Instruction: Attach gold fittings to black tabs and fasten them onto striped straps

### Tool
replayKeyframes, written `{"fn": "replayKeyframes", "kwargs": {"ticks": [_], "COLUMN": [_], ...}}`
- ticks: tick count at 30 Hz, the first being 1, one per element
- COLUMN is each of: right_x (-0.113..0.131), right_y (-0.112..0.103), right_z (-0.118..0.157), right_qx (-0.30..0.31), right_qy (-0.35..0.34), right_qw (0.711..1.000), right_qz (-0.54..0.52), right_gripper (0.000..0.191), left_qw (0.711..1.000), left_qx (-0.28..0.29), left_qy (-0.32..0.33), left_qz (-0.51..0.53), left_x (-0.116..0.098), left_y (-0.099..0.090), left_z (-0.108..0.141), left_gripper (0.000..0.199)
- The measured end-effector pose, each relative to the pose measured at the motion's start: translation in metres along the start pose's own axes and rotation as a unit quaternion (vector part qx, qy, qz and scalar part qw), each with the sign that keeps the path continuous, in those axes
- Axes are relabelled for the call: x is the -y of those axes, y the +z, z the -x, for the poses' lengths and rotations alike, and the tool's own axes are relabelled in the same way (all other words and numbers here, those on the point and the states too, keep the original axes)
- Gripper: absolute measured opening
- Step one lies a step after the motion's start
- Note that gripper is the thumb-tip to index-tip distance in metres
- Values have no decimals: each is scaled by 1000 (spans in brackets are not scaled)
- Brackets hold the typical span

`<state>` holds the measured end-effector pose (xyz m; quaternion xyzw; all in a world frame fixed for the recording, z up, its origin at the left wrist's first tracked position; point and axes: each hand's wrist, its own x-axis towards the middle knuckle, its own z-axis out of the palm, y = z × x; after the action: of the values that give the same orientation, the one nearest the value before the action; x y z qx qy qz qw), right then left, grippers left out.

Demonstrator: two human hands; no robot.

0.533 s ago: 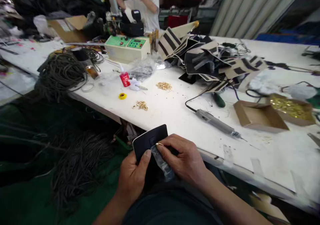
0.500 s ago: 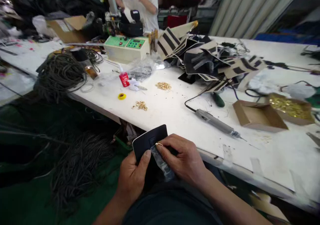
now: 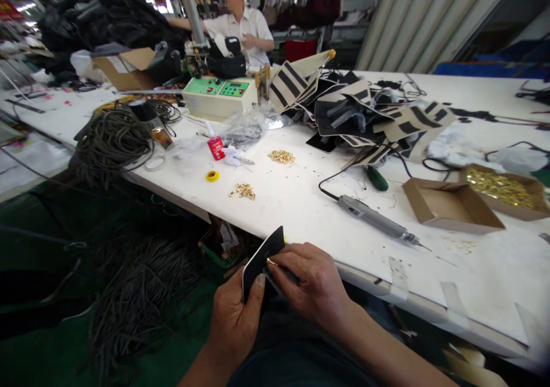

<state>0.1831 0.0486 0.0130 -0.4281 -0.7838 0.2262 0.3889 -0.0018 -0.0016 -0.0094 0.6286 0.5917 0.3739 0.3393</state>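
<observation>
My left hand [image 3: 238, 312] grips a dark flat panel [image 3: 262, 258] with a pale edge, thumb on its near face. The panel is tilted, seen nearly edge-on, just off the table's front edge. Against that face my right hand [image 3: 311, 278] pinches a small gold metal piece [image 3: 270, 261] between thumb and fingertips. Two small piles of gold pieces lie beyond on the white table: a nearer one [image 3: 244, 190] and a farther one [image 3: 281, 157]. A grey electric screwdriver [image 3: 378, 220] rests to the right.
Behind are a red bottle [image 3: 215, 147], yellow tape roll [image 3: 212, 176], control box [image 3: 219, 98] and striped panels [image 3: 344, 106]. At right stand an open carton [image 3: 451, 206] and a box of gold parts [image 3: 501, 189]. A person [image 3: 244, 26] is across the table.
The panel has turned to a steeper, more edge-on angle in my left hand. My right hand still pinches the gold piece against it. The view has shifted, showing more of the person behind.
</observation>
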Motion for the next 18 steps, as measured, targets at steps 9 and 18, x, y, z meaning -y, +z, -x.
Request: {"fn": "replayKeyframes", "kwargs": {"ticks": [9, 18], "right_x": [-5, -14], "right_y": [12, 11], "right_z": [1, 19], "right_qx": [-95, -95], "right_qy": [68, 27], "right_qw": [993, 995], "right_qz": [-9, -8], "right_gripper": [7, 32], "left_qw": [997, 983], "left_qx": [-30, -91], "left_qy": [69, 157], "left_qz": [9, -13], "left_x": [-5, 7], "left_y": [9, 37], "left_z": [-8, -12], "left_gripper": [36, 49]}}
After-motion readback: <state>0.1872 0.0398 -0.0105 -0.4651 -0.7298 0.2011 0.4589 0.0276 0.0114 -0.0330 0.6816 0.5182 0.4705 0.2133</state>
